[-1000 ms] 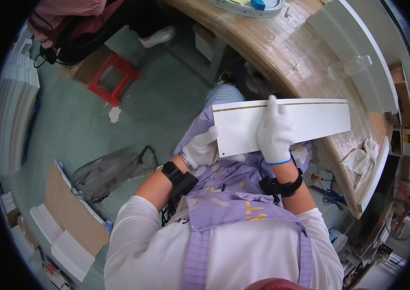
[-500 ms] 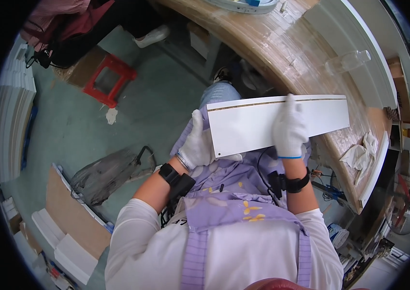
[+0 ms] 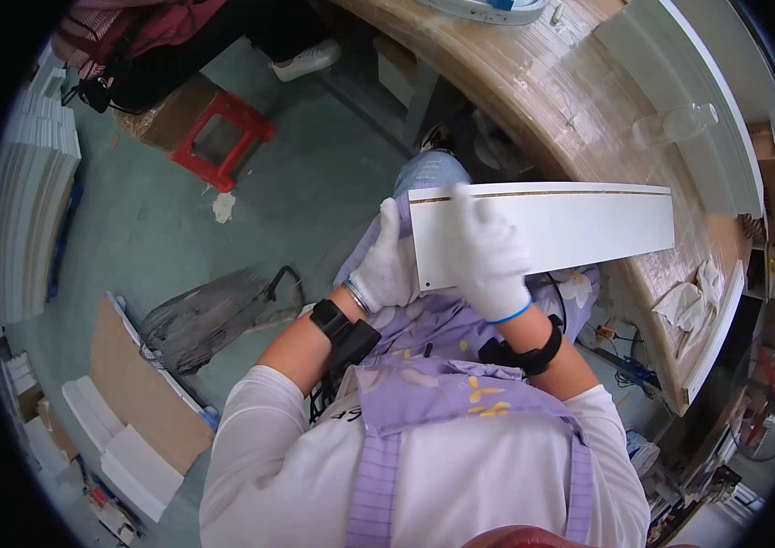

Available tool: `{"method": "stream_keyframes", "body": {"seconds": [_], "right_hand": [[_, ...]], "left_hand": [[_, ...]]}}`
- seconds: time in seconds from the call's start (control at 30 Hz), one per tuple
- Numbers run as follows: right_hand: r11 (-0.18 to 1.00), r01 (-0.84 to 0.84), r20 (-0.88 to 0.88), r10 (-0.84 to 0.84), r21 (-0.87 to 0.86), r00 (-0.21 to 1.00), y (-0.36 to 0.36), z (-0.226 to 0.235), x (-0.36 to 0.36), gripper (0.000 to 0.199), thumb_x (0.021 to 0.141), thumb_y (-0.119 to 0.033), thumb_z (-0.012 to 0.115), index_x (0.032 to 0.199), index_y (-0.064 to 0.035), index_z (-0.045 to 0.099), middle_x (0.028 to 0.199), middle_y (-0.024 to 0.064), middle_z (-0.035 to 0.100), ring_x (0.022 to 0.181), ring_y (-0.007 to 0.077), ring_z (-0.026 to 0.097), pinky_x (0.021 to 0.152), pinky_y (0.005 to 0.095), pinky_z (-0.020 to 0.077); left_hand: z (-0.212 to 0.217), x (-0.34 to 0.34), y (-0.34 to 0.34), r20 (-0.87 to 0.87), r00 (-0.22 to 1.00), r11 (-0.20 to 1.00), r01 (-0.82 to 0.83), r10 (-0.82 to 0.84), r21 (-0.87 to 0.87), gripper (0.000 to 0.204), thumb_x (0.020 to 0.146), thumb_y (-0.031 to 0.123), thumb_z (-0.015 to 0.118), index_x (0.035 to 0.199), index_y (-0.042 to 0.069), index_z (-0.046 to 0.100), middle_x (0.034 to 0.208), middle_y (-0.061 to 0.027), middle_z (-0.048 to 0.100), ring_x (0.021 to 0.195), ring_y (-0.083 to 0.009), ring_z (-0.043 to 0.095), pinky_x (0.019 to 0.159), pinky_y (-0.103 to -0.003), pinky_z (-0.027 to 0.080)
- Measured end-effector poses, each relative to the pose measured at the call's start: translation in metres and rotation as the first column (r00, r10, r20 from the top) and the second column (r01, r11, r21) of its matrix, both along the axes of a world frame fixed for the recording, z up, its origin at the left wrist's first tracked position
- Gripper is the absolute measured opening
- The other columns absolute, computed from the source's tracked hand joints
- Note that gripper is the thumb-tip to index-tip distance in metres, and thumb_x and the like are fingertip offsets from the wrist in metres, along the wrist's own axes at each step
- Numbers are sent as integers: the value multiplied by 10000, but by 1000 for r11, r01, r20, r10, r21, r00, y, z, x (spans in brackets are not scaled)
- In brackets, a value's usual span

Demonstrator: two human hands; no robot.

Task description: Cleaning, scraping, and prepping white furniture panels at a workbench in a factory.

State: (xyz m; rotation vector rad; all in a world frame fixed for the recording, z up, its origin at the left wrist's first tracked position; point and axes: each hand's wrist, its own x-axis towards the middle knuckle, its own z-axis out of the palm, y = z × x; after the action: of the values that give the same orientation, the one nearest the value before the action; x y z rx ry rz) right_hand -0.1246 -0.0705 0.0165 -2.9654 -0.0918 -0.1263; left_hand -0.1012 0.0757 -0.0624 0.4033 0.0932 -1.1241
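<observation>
A long white board (image 3: 579, 224) lies across my lap, its far right part over the table edge. A thin brown groove runs along its far side, and a small dark hole shows at its near left corner. My left hand (image 3: 385, 265), in a white glove, grips the board's left end, thumb raised along the side and fingers partly hidden beneath. Over the board's left part is my gloved right hand (image 3: 494, 256), its fingertips at the groove and smeared by motion. Whether those fingers grip anything is unclear.
A curved, film-covered table (image 3: 533, 91) carries a clear bottle (image 3: 675, 125) and a crumpled white cloth (image 3: 690, 306). On the floor are a red stool (image 3: 223, 142), a grey bag-like bundle (image 3: 209, 320) and leaning panels (image 3: 145, 384). Another person's shoe (image 3: 307, 60) shows at upper left.
My right hand has slid left along the board, from its middle toward its left end. My left hand keeps its hold there. The whole view has shifted slightly.
</observation>
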Motion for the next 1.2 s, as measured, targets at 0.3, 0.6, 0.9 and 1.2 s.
{"method": "stream_keyframes", "body": {"seconds": [0.3, 0.6, 0.9, 1.2], "right_hand": [[958, -83, 357, -21, 275, 934, -55, -10, 19, 469, 813, -17, 582, 1278, -70, 563, 902, 170, 578, 764, 346, 618, 644, 425, 500], [990, -133, 150, 140, -55, 979, -10, -9, -1, 385, 777, -94, 617, 1162, -85, 598, 888, 134, 566, 727, 308, 639, 605, 444, 510], [985, 117, 136, -134, 129, 982, -68, -4, -14, 488, 821, -42, 594, 1303, -116, 571, 826, 112, 568, 699, 310, 614, 591, 415, 503], [905, -372, -29, 385, 209, 922, -23, 11, -22, 352, 807, -150, 624, 1158, -169, 611, 857, 88, 584, 702, 290, 649, 599, 413, 530]], "left_hand": [[-1, 0, -1, -7, 999, 999, -42, 42, 25, 1188, 720, 942, 232, 1511, 57, 279, 1471, -189, 417, 1301, -372, 473, 987, -544, 460], [5, 4, -4, 11, 999, 999, -37, 37, 14, 1135, 735, 919, 297, 1512, 93, 280, 1489, -186, 391, 1313, -383, 459, 981, -611, 451], [1, -1, -3, 33, 997, 997, -74, 74, -5, 1099, 761, 907, 269, 1499, 94, 306, 1464, -186, 425, 1262, -420, 507, 928, -563, 521], [16, -5, -5, -21, 988, 989, -151, 151, 1, 1120, 775, 912, 166, 1534, 92, 246, 1537, -161, 343, 1404, -324, 355, 1139, -446, 319]]}}
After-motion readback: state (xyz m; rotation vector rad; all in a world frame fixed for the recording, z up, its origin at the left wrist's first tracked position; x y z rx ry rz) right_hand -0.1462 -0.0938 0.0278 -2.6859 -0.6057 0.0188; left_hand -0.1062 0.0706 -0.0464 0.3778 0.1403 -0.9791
